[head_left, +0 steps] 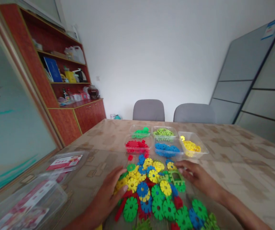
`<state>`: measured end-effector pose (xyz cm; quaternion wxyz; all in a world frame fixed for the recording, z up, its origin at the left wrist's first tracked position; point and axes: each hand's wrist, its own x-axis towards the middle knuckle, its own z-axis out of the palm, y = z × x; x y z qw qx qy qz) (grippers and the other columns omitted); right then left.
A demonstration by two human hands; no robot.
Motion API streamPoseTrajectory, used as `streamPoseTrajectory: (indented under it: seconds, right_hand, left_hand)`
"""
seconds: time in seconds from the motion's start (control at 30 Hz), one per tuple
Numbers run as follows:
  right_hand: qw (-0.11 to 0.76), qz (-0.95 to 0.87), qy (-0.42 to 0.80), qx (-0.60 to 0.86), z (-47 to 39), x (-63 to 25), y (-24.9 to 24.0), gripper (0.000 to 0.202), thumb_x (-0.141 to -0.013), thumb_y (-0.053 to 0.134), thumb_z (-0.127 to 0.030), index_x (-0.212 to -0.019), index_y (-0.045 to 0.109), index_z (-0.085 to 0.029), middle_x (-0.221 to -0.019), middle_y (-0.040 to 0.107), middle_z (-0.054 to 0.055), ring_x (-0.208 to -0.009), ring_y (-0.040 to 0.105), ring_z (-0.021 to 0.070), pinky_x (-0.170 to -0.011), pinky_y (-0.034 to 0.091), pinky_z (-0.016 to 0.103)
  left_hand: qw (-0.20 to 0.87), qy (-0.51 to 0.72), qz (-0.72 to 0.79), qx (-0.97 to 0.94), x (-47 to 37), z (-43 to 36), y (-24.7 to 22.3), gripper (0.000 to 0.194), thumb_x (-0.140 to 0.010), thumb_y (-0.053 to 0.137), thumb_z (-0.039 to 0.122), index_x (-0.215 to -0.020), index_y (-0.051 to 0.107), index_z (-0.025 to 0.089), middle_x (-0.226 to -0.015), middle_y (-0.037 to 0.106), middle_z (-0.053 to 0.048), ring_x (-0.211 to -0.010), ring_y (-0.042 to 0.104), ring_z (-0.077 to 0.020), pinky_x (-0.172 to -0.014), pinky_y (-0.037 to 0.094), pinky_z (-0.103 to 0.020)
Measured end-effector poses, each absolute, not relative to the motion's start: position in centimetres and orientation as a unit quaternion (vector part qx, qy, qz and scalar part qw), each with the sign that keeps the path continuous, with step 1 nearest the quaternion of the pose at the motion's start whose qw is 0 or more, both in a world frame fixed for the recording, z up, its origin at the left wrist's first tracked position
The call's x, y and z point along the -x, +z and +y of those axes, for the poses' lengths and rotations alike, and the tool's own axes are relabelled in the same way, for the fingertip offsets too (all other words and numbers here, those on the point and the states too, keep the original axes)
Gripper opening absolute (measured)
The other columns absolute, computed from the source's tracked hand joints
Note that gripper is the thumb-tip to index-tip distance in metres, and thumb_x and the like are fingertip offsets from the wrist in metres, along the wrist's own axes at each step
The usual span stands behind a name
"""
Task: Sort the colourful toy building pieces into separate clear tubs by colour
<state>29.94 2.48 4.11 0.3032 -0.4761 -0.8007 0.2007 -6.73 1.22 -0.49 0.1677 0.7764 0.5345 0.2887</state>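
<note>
A loose pile of plastic notched discs and pieces [151, 191] in yellow, blue, green and red covers the near middle of the table. My left hand [110, 193] rests against the pile's left side, its fingers and thumb spread beside yellow discs. At the upper right of the pile, my right hand [194, 175] has its fingers apart, fingertips near a yellow disc [171, 165] and a green square frame piece [177, 178]. Behind the pile, clear containers hold sorted pieces: green [141, 133], light green [163, 132], red [137, 145], blue [167, 149] and yellow [190, 147].
Clear plastic lids with red-and-white labels [65, 162] and a clear container or lid [39, 198] lie at the left on the patterned table [235, 153]. Two grey chairs [148, 110] stand at the far edge, with a red-brown shelf unit [53, 48] at back left.
</note>
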Motion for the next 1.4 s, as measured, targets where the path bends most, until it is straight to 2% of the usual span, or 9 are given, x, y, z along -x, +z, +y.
streamPoseTrajectory:
  seconds: [0.13, 0.3, 0.37, 0.47, 0.57, 0.7, 1.23, 1.4]
  right_hand:
    - [0.283, -0.832, 0.169, 0.446, 3.2, -28.1, 5.1, 0.034, -0.095, 0.042, -0.040, -0.105, 0.069, -0.022, -0.101, 0.072, 0.008, -0.090, 0.067, 0.0235, -0.078, 0.053, 0.035]
    - [0.262, -0.822, 0.054, 0.502, 8.2, -29.1, 7.2, 0.041, -0.097, 0.035, -0.039, -0.116, 0.064, -0.016, -0.116, 0.068, 0.012, -0.106, 0.063, 0.0255, -0.092, 0.048, 0.038]
    - [0.245, -0.818, 0.040, 0.518, 11.2, -29.3, 7.6, 0.044, -0.097, 0.034, -0.038, -0.121, 0.060, -0.012, -0.124, 0.063, 0.016, -0.115, 0.057, 0.0277, -0.100, 0.042, 0.041]
    - [0.212, -0.814, 0.033, 0.540, 15.4, -28.6, 7.8, 0.041, -0.099, 0.034, -0.034, -0.124, 0.058, -0.011, -0.127, 0.060, 0.018, -0.119, 0.054, 0.0290, -0.102, 0.040, 0.044]
    - [0.172, -0.817, 0.041, 0.549, 18.4, -26.8, 8.0, 0.032, -0.098, 0.044, -0.034, -0.118, 0.060, -0.015, -0.122, 0.063, 0.013, -0.112, 0.058, 0.0260, -0.098, 0.043, 0.047]
    - [0.134, -0.825, 0.058, 0.546, 20.4, -24.5, 8.6, 0.026, -0.094, 0.056, -0.034, -0.113, 0.060, -0.018, -0.118, 0.061, 0.007, -0.100, 0.061, 0.0215, -0.087, 0.050, 0.044]
    - [0.143, -0.796, 0.062, 0.585, 21.7, -26.7, 9.6, 0.025, -0.094, 0.054, -0.033, -0.113, 0.060, -0.018, -0.118, 0.060, 0.007, -0.100, 0.061, 0.0216, -0.085, 0.051, 0.042]
    - [0.149, -0.802, 0.084, 0.573, 21.1, -25.7, 9.7, 0.024, -0.094, 0.054, -0.033, -0.111, 0.061, -0.018, -0.116, 0.062, 0.007, -0.098, 0.061, 0.0210, -0.085, 0.051, 0.042]
  left_hand:
    - [0.196, 0.278, 0.511, -0.789, 4.4, 1.3, 0.4, 0.044, -0.090, 0.045, 0.036, -0.132, 0.050, 0.024, -0.146, 0.042, -0.006, -0.134, 0.038, -0.0247, -0.111, 0.031, -0.040]
    - [0.202, 0.310, 0.507, -0.778, 4.0, 2.1, 1.1, 0.041, -0.092, 0.043, 0.037, -0.131, 0.049, 0.023, -0.144, 0.043, -0.007, -0.134, 0.038, -0.0247, -0.112, 0.029, -0.041]
    - [0.203, 0.325, 0.502, -0.776, 4.3, 2.3, 1.4, 0.041, -0.093, 0.043, 0.038, -0.131, 0.048, 0.025, -0.144, 0.044, -0.006, -0.133, 0.038, -0.0241, -0.111, 0.030, -0.041]
    - [0.204, 0.343, 0.492, -0.773, 4.6, 2.4, 1.8, 0.039, -0.093, 0.042, 0.038, -0.131, 0.047, 0.026, -0.143, 0.044, -0.004, -0.133, 0.039, -0.0231, -0.111, 0.031, -0.041]
    - [0.203, 0.338, 0.496, -0.774, 4.8, 2.6, 2.2, 0.039, -0.092, 0.043, 0.037, -0.129, 0.049, 0.025, -0.141, 0.048, -0.005, -0.130, 0.043, -0.0236, -0.109, 0.034, -0.039]
    - [0.200, 0.319, 0.502, -0.778, 4.8, 2.8, 2.2, 0.040, -0.090, 0.045, 0.037, -0.128, 0.051, 0.024, -0.140, 0.048, -0.007, -0.130, 0.043, -0.0252, -0.108, 0.035, -0.041]
    - [0.196, 0.345, 0.496, -0.772, 4.7, 3.1, 2.1, 0.035, -0.086, 0.050, 0.033, -0.119, 0.059, 0.025, -0.134, 0.056, -0.007, -0.123, 0.051, -0.0273, -0.105, 0.039, -0.042]
    - [0.191, 0.326, 0.494, -0.783, 4.7, 3.0, 2.0, 0.036, -0.088, 0.047, 0.032, -0.121, 0.057, 0.025, -0.136, 0.053, -0.007, -0.126, 0.048, -0.0269, -0.106, 0.037, -0.043]
